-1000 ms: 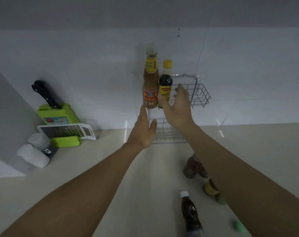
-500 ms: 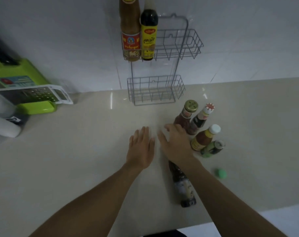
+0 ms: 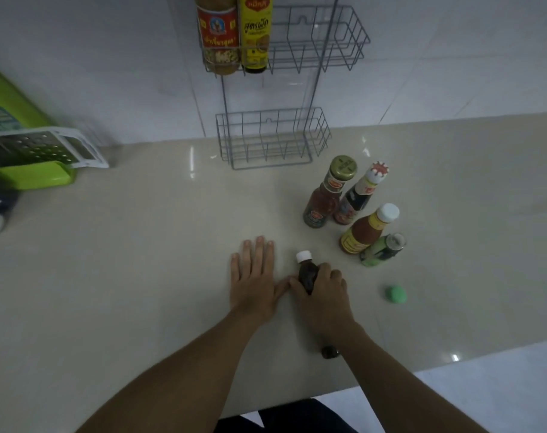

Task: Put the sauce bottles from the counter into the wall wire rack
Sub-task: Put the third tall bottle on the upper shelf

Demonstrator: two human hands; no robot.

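White tiles cover the wall, and below them we see our pale table. On the wall hangs our wire rack with two baskets. Two tall bottles stand side by side at the left end of the top basket: a brown one with a red label and a dark one with a yellow label. The bottom basket sits just above the table.

We lay our left hand flat on the table, fingers straight, holding nothing. Our right hand has its grip closed around a dark bottle with a white cap. That bottle lies on the table, cap pointing toward the wall.

Four more bottles stand close together on the table, to the right of our hands. A little green cap lies near them. At the far left sit a grater and a green box.
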